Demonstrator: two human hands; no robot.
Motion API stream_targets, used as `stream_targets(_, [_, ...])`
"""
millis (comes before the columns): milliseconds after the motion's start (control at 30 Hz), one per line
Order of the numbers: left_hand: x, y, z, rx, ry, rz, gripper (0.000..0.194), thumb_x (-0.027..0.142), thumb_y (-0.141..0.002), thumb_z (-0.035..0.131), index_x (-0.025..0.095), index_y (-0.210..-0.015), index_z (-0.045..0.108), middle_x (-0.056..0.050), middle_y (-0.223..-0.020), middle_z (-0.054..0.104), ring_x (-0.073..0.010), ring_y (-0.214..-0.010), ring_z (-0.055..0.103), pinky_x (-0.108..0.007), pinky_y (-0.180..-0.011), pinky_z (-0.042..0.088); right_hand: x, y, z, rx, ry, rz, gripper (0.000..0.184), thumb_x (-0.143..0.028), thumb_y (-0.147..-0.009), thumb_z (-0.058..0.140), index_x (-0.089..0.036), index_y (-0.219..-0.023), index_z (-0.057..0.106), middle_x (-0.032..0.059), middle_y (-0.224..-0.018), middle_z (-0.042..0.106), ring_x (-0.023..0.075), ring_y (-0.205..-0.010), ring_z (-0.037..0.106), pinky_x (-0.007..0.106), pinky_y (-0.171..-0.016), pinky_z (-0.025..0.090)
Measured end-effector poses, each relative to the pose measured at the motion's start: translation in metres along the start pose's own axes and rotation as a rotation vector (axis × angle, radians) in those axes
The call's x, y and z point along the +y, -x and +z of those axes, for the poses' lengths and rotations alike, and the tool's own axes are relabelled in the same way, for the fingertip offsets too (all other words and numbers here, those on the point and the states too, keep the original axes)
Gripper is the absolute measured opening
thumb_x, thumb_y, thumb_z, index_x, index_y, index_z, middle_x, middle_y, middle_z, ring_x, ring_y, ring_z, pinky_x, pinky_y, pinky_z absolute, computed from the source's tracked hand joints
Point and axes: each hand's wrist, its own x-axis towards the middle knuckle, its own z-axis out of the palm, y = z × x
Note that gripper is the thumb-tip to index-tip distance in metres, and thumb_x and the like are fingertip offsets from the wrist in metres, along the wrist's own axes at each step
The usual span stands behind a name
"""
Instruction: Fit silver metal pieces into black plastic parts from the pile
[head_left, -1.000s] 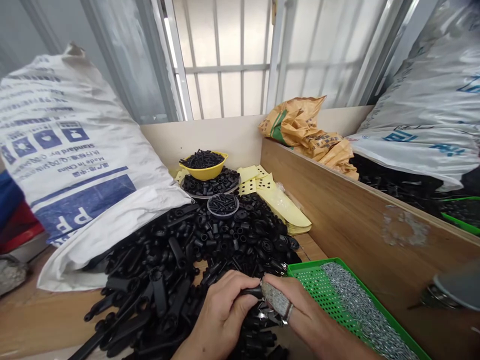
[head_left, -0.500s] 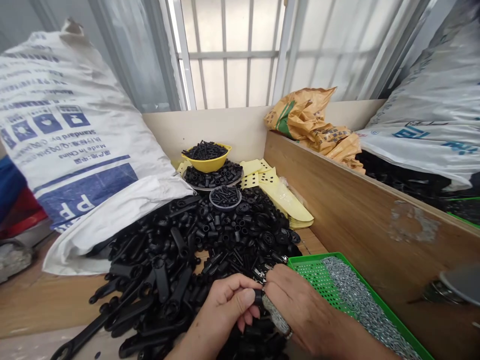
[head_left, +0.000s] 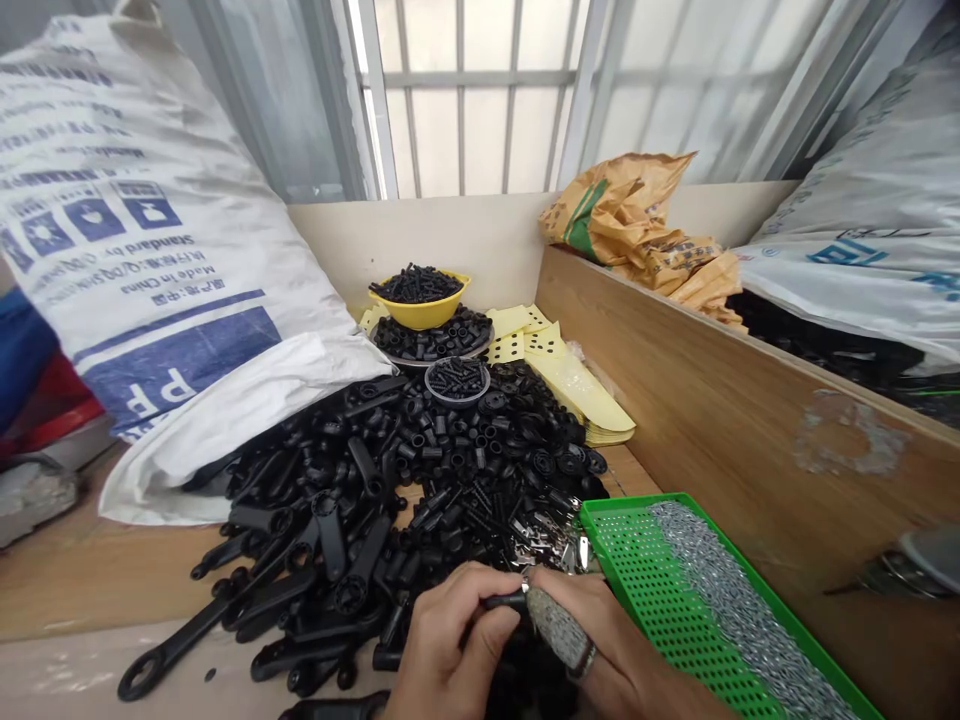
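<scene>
My left hand [head_left: 454, 640] is closed, with thumb and forefinger pinching a small black plastic part [head_left: 506, 601]. Against it my right hand [head_left: 592, 625] is closed too, its fingertips on a small shiny metal piece [head_left: 526, 579], mostly hidden. Along the thumb side of the right hand runs a rough grey oblong piece [head_left: 553, 628] with a band at its lower end; whether it is a thumb cover or a tool I cannot tell. Just beyond the hands lie loose metal clips [head_left: 551, 540] and a heap of black plastic parts [head_left: 457, 460].
A green perforated tray [head_left: 637, 590] of small metal pins [head_left: 735, 600] stands at right, beside a wooden partition [head_left: 675, 350]. Behind the heap are a yellow bowl [head_left: 424, 314], a small clear tub [head_left: 457, 400] and yellow cards [head_left: 581, 390]. A white sack [head_left: 172, 270] leans at left.
The view has shifted slightly. Both hands sit lower, uncovering more metal clips; the black part's exposed end now lies more sideways between them, and a shiny bit shows at the right fingertips.
</scene>
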Motion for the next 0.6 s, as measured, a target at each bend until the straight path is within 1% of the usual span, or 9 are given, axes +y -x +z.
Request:
stream_targets(33, [0.001,0.000,-0.001,-0.012,-0.035,0.081,0.018,0.024,-0.086,0.055,0.024,-0.097,0.070,-0.005,-0.083,0.070,-0.0203,-0.075,0.063,-0.027,-0.070,0.049,0.004,0.006,0.005,0.015,-0.020,0.027,0.015,-0.032,-0.093,0.040,-0.024,-0.092,0.054,0.0043,-0.078,0.061,0.0202,-0.071,0.057,0.028,-0.061,0.046])
stream_targets(100, [0.002,0.000,-0.003,-0.030,-0.082,0.191,0.024,0.015,-0.087,0.053,0.024,-0.104,0.067,-0.006,-0.089,0.069,-0.0211,-0.081,0.063,-0.028,-0.074,0.048,0.010,0.016,0.011,0.066,-0.043,0.056,0.017,-0.033,-0.093,0.040,-0.025,-0.101,0.053,0.0050,-0.082,0.061,0.0216,-0.074,0.058,0.030,-0.063,0.047])
stream_targets(167, [0.003,0.001,-0.005,-0.061,-0.110,0.237,0.026,0.012,-0.086,0.053,0.023,-0.105,0.066,-0.007,-0.088,0.069,-0.0210,-0.080,0.062,-0.028,-0.073,0.049,0.008,0.017,0.010,0.075,-0.047,0.038,0.021,-0.035,-0.094,0.036,-0.024,-0.101,0.052,0.0055,-0.085,0.061,0.0221,-0.076,0.058,0.031,-0.064,0.047])
stream_targets(200, [0.004,0.001,-0.006,-0.078,-0.118,0.223,0.024,0.013,-0.086,0.053,0.022,-0.103,0.066,-0.007,-0.086,0.068,-0.0207,-0.079,0.062,-0.028,-0.072,0.048,0.005,0.015,0.007,0.056,-0.045,0.015,0.022,-0.036,-0.094,0.033,-0.023,-0.097,0.052,0.0052,-0.084,0.060,0.0215,-0.074,0.057,0.031,-0.063,0.046])
stream_targets(233, [0.005,0.001,-0.007,-0.090,-0.121,0.186,0.022,0.015,-0.086,0.053,0.022,-0.101,0.067,-0.006,-0.084,0.069,-0.0202,-0.077,0.062,-0.027,-0.071,0.048,0.001,0.010,0.004,0.037,-0.037,-0.023,0.025,-0.038,-0.094,0.032,-0.023,-0.091,0.051,0.0051,-0.081,0.060,0.0213,-0.073,0.057,0.030,-0.062,0.045])
stream_targets(300, [0.005,0.003,-0.008,-0.086,-0.113,0.070,0.018,0.021,-0.086,0.055,0.023,-0.096,0.070,-0.004,-0.080,0.069,-0.0188,-0.073,0.062,-0.025,-0.069,0.047,-0.009,-0.001,-0.004,-0.075,-0.049,-0.065,0.028,-0.032,-0.096,0.026,-0.023,-0.076,0.044,0.0003,-0.065,0.053,0.0160,-0.056,0.051,0.027,-0.051,0.038])
stream_targets(367, [0.002,0.005,-0.007,-0.057,-0.058,-0.067,0.017,0.029,-0.085,0.058,0.024,-0.092,0.072,-0.003,-0.074,0.069,-0.0170,-0.066,0.060,-0.024,-0.064,0.046,-0.014,-0.010,-0.008,-0.074,-0.007,-0.169,0.029,-0.034,-0.095,0.025,-0.023,-0.070,0.037,-0.0012,-0.060,0.047,0.0146,-0.051,0.046,0.027,-0.048,0.034])
stream_targets(500, [-0.010,0.012,0.002,-0.059,0.315,-0.367,0.034,0.049,-0.074,0.067,0.019,-0.086,0.072,-0.001,-0.059,0.063,-0.0124,-0.051,0.053,-0.019,-0.045,0.040,-0.013,-0.012,-0.008,-0.030,0.180,-0.369,0.027,-0.032,-0.094,0.025,-0.021,-0.076,0.042,0.0025,-0.064,0.049,0.0175,-0.057,0.046,0.029,-0.052,0.033])
stream_targets(600, [-0.013,0.016,0.009,-0.006,0.583,-0.552,0.040,0.051,-0.066,0.074,0.014,-0.082,0.071,-0.002,-0.055,0.063,-0.0089,-0.045,0.050,-0.015,-0.039,0.035,-0.011,-0.009,-0.010,-0.064,0.283,-0.430,0.024,-0.025,-0.093,0.028,-0.020,-0.076,0.043,0.0041,-0.066,0.050,0.0191,-0.060,0.045,0.031,-0.054,0.033])
